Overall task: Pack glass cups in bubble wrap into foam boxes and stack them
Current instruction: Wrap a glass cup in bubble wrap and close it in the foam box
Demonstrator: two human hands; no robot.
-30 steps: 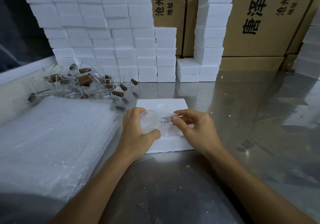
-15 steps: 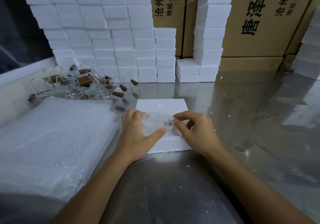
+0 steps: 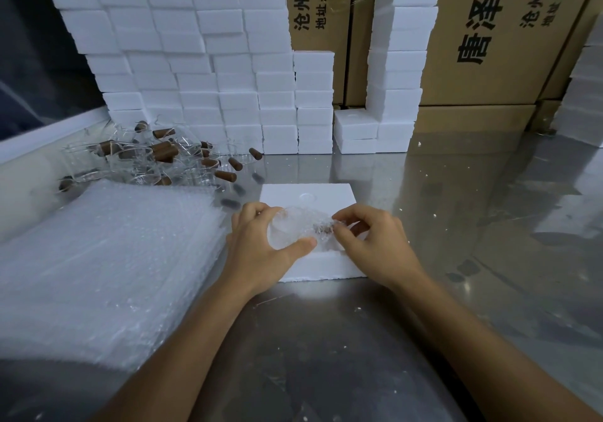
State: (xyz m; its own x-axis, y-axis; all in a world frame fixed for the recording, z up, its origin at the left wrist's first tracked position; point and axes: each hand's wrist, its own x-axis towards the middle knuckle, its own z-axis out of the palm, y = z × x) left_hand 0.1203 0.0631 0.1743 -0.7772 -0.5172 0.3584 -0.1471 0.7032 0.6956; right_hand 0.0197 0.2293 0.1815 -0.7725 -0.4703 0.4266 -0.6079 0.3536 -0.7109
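Observation:
A glass cup wrapped in bubble wrap [image 3: 293, 230] lies on its side over a white foam box [image 3: 326, 194] in the middle of the steel table. My left hand [image 3: 261, 252] grips the wrapped cup from the left, thumb underneath. My right hand [image 3: 368, 242] pinches the right end of the wrap, where a brown cork end shows through. A thick stack of bubble wrap sheets [image 3: 98, 258] lies to the left. Loose glass cups with brown corks [image 3: 156, 160] are heaped behind that stack.
Stacked white foam boxes [image 3: 202, 62] form a wall at the back left, with a lower column [image 3: 398, 62] further right. Cardboard cartons [image 3: 489, 36] stand behind them. More foam boxes [image 3: 584, 101] sit at the far right edge. The steel table [image 3: 456, 225] extends to the right.
My left thumb has slid further under the wrapped cup and my right fingers have tightened on the wrap's end. The bundle has turned slightly in my hands.

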